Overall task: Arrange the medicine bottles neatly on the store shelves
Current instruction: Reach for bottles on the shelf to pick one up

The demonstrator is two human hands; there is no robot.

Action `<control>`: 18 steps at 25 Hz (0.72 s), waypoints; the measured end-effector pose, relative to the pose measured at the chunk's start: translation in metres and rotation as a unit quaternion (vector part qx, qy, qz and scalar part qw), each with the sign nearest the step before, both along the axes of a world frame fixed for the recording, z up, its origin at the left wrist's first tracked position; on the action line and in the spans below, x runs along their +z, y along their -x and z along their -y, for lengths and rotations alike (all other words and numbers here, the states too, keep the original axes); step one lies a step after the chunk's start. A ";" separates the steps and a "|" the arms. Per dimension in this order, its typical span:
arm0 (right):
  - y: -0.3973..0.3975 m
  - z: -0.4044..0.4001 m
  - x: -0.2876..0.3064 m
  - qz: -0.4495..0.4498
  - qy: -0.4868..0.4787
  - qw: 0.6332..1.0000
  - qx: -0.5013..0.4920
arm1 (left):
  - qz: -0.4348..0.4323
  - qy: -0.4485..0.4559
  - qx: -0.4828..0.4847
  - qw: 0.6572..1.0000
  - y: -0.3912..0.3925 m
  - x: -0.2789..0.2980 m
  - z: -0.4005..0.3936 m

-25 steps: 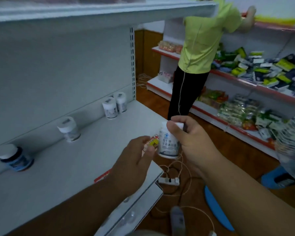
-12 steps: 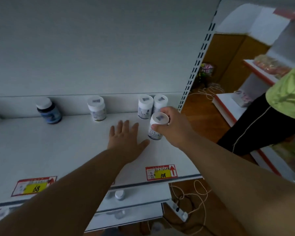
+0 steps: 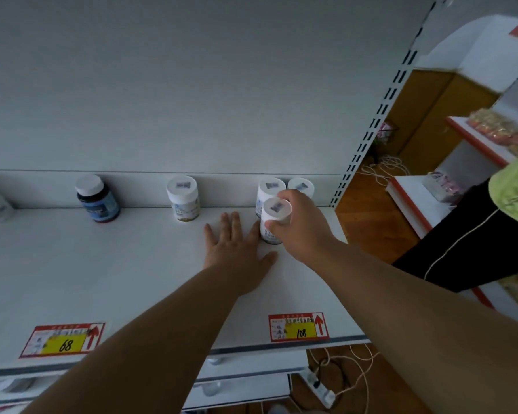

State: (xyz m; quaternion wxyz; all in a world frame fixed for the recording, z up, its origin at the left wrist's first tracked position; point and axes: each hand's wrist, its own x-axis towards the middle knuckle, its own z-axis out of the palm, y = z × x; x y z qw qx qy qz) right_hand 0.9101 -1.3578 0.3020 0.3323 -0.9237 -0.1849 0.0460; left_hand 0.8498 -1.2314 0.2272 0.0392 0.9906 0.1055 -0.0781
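From the head camera, the right hand [image 3: 299, 225] curls its fingers and thumb round the upper part of a small white cylindrical medicine bottle with a white lid [image 3: 274, 221], holding it upright, long axis vertical, over the white metal shelf [image 3: 117, 279] near its right end. The base looks to be at or just above the shelf surface; the angle makes contact hard to confirm. Directly behind it, against the back panel, stand two matching white lidded bottles [image 3: 284, 188], side by side and touching or nearly so; the held bottle sits just in front of the left one of that pair, so any tidy placement means pushing straight back or setting it down as a second row. The left hand [image 3: 237, 252] lies flat on the shelf with fingers spread, palm down, its thumb side just beside the held bottle, holding nothing. Farther left along the back stand another white lidded bottle [image 3: 182, 198] and a dark blue bottle with a white cap [image 3: 97, 198], well apart.
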 end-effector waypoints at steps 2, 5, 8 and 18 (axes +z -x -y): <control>0.002 0.000 -0.002 0.023 0.017 1.000 -0.001 | 0.000 -0.001 -0.003 1.000 0.001 0.001 -0.001; 0.008 -0.002 -0.004 0.060 0.041 0.997 -0.006 | 0.000 0.000 -0.008 1.000 0.002 0.001 -0.002; 0.012 -0.005 -0.005 0.072 0.059 0.996 -0.010 | 0.002 0.006 -0.009 1.000 0.002 0.002 -0.002; 0.070 -0.011 -0.009 0.215 0.065 0.974 -0.027 | 0.101 0.088 -0.026 0.991 0.065 0.030 -0.018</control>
